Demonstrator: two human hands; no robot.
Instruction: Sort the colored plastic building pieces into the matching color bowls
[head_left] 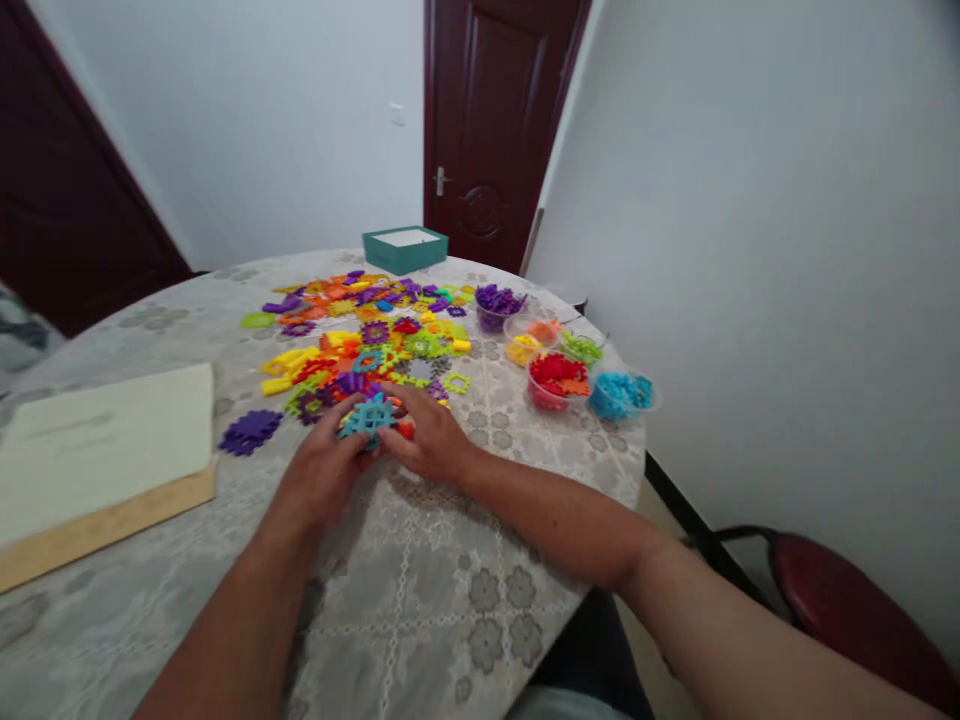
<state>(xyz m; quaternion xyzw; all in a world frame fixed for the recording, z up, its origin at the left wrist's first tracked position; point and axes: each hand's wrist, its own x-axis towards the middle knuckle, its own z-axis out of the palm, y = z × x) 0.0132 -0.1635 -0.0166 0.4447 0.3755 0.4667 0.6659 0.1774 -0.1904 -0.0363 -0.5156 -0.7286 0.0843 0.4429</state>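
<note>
Between my two hands is a light blue gear-shaped plastic piece (370,417) with square holes in it. My left hand (324,465) grips its left edge, thumb on top. On the other side my right hand (429,437) has its thumb and fingers closed on the right edge. A bit of orange-red plastic (406,429) shows beside the right fingers; whether it is joined to the blue piece I cannot tell. Just beyond my hands spreads a pile of colourful toothed plastic pieces (375,335). A dark purple toothed plate (251,432) lies left of my left hand.
Round clear tubs on the right hold sorted pieces: purple (499,306), red (559,375), blue (622,393), plus yellow, orange and green. A teal box (405,250) sits at the table's far edge. At left lies a pale board (112,450). A dark red chair (855,600) stands at lower right.
</note>
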